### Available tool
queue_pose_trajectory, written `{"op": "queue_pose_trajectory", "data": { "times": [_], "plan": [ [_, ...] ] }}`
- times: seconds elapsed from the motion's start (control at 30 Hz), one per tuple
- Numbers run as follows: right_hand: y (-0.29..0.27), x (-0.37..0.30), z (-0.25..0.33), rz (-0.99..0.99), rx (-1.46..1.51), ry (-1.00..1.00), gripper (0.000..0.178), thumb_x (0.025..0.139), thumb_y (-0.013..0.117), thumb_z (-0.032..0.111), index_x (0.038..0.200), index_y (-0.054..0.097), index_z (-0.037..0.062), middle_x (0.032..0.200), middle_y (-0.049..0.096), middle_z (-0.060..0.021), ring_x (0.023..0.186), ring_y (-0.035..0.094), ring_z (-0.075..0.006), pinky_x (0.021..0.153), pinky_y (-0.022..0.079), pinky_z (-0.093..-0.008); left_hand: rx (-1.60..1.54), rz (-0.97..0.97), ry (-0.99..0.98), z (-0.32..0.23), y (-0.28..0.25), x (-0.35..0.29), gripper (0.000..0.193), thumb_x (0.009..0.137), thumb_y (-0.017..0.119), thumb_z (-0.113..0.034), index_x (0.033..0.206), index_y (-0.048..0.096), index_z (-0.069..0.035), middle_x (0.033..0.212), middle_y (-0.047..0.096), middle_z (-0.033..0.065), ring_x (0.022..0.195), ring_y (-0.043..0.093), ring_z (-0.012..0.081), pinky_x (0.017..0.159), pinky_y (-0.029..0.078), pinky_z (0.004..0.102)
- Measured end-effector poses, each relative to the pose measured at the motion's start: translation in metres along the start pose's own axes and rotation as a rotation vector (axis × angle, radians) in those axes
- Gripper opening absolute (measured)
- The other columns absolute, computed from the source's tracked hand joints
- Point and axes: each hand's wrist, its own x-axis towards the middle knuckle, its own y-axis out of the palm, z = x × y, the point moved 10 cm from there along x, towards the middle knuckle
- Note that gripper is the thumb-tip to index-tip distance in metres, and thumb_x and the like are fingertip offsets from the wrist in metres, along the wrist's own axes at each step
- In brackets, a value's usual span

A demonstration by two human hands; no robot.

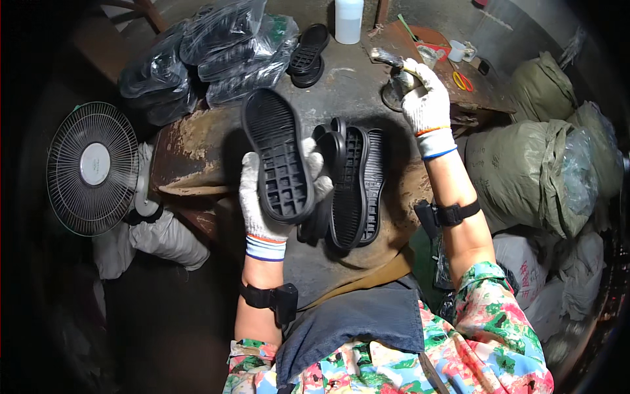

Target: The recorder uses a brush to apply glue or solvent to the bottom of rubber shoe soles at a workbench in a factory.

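My left hand (252, 190), in a white knit glove, grips a black rubber shoe sole (281, 157) and holds it up, its ribbed and gridded inner side facing me. Just right of it, several more black soles (354, 190) stand on edge, leaning together on the worn work surface. Farther off to the right, my gloved right hand (425, 98) is closed around what looks like a brush (387, 57); its handle is mostly hidden by the fingers. Below that hand's fingertips sits a small round dark pot (393, 96), partly covered by the glove.
Plastic-wrapped packs of soles (223, 52) are piled at the far left, beside two stacked soles (308, 56). A white bottle (348, 21) stands at the back. Yellow-handled scissors (462, 81) lie at right. A fan (93, 167) is left; stuffed sacks (525, 171) are right.
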Motion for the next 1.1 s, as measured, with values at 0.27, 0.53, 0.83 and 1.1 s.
{"op": "queue_pose_trajectory", "data": {
  "times": [0.27, 0.53, 0.83, 1.1],
  "plan": [
    [0.131, -0.074, 0.004, 0.333, -1.514, -0.829, 0.032, 0.093, 0.063, 0.005, 0.124, 0.071, 0.007, 0.114, 0.074, -0.0134, 0.106, 0.072, -0.0281, 0.095, 0.056, -0.0342, 0.223, -0.115, -0.163, 0.023, 0.004, -0.021, 0.078, 0.107, 0.039, -0.06, 0.155, 0.039, 0.001, 0.15, 0.051, 0.0285, 0.119, 0.063, 0.0535, 0.088, 0.057, 0.0715],
    [0.148, -0.088, -0.024, 0.365, -0.698, -0.11, 0.02, 0.101, 0.063, 0.018, 0.111, 0.076, 0.0066, 0.102, 0.075, -0.0038, 0.092, 0.069, -0.0136, 0.08, 0.054, -0.0271, 0.076, -0.14, -0.332, 0.023, 0.016, -0.045, 0.08, 0.108, 0.036, -0.06, 0.163, 0.026, -0.003, 0.16, 0.034, 0.0336, 0.119, 0.06, 0.0587, 0.091, 0.054, 0.0744],
    [0.172, -0.178, -0.018, 0.367, -0.471, 0.118, 0.037, 0.09, 0.076, 0.003, 0.125, 0.063, -0.0012, 0.11, 0.078, -0.0076, 0.101, 0.072, -0.0139, 0.106, 0.05, -0.034, 0.093, 0.004, -0.054, 0.009, 0.009, -0.025, 0.07, 0.107, 0.039, -0.06, 0.151, 0.05, -0.006, 0.14, 0.063, 0.0208, 0.123, 0.064, 0.0401, 0.106, 0.05, 0.0627],
    [0.159, -0.235, -0.015, 0.372, -0.289, 0.361, 0.036, 0.086, 0.081, 0.003, 0.121, 0.071, 0.0047, 0.115, 0.077, -0.0045, 0.104, 0.07, -0.0126, 0.11, 0.047, -0.0365, 0.346, 0.086, -0.09, -0.036, 0.015, -0.016, 0.074, 0.11, 0.037, -0.055, 0.154, 0.041, 0.005, 0.15, 0.051, 0.0299, 0.124, 0.063, 0.0468, 0.104, 0.054, 0.0598]
  ]
}}
